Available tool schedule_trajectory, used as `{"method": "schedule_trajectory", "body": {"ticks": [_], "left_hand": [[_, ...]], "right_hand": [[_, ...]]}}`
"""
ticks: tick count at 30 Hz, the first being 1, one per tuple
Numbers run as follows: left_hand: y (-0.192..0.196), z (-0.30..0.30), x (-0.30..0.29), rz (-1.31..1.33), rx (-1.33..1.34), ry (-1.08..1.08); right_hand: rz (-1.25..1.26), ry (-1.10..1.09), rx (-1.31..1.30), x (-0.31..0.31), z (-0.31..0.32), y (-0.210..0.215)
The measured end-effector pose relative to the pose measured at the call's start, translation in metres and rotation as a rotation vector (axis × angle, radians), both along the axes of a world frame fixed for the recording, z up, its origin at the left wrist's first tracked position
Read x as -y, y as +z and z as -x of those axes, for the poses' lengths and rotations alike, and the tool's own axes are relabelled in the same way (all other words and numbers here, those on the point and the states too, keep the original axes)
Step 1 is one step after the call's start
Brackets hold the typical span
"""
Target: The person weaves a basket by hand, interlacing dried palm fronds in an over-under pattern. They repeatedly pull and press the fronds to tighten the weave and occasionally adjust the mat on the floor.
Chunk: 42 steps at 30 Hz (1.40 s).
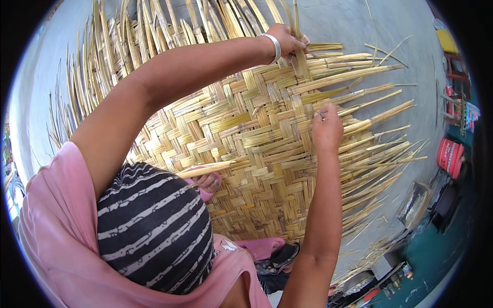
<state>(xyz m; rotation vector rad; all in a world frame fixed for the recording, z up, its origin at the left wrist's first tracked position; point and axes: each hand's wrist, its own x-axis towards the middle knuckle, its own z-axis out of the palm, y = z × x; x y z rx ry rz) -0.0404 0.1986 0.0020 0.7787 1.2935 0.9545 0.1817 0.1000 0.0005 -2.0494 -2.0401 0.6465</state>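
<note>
A large mat [246, 133] of split cane strips, woven in a diagonal pattern, lies on the grey floor. At its far right edge my left hand [287, 42], with a silvery bangle on the wrist, is closed around a flat cane strip [302, 68] that rises past my fingers. Lower down, my right hand [327, 126] rests over the right side of the weave with its fingers curled in a pinch. What sits between those fingertips is too small to make out. Loose strip ends [377, 115] fan out beyond it to the right.
Long unwoven strips [154, 23] stick out along the far and left edges. A foot [208, 182] rests on the mat, and a pink slipper [262, 248] lies at its near edge. A red bucket [450, 158] and a wooden block [414, 205] stand on the right.
</note>
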Motion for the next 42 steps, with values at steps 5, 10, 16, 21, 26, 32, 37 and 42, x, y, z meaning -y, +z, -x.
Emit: {"method": "schedule_trajectory", "body": {"ticks": [5, 10, 16, 21, 26, 32, 37, 42], "left_hand": [[-0.021, 0.009, -0.001, 0.097, -0.025, 0.085], [-0.002, 0.035, -0.017, 0.07, 0.125, 0.085], [-0.006, 0.069, -0.013, 0.046, 0.16, 0.103], [-0.01, 0.086, -0.009, 0.016, 0.307, 0.149], [-0.022, 0.093, 0.005, 0.017, 0.294, 0.093], [-0.015, 0.115, 0.018, 0.2, 0.214, 0.08], [-0.019, 0.1, 0.008, 0.338, 0.166, 0.131], [-0.013, 0.08, -0.01, 0.238, 0.005, 0.072]], "right_hand": [[-0.047, 0.329, 0.437, -0.007, 0.02, 0.032], [-0.06, 0.375, 0.456, -0.022, 0.022, 0.036], [-0.122, 0.475, 0.533, -0.055, 0.062, 0.065], [-0.125, 0.558, 0.142, -0.106, 0.097, 0.029], [0.396, 0.398, -0.244, -0.147, 0.106, -0.035], [0.651, 0.257, -0.281, -0.146, 0.138, -0.003], [0.692, 0.207, -0.423, -0.142, 0.134, -0.011], [0.494, 0.318, -0.347, -0.136, 0.136, -0.009]]}}
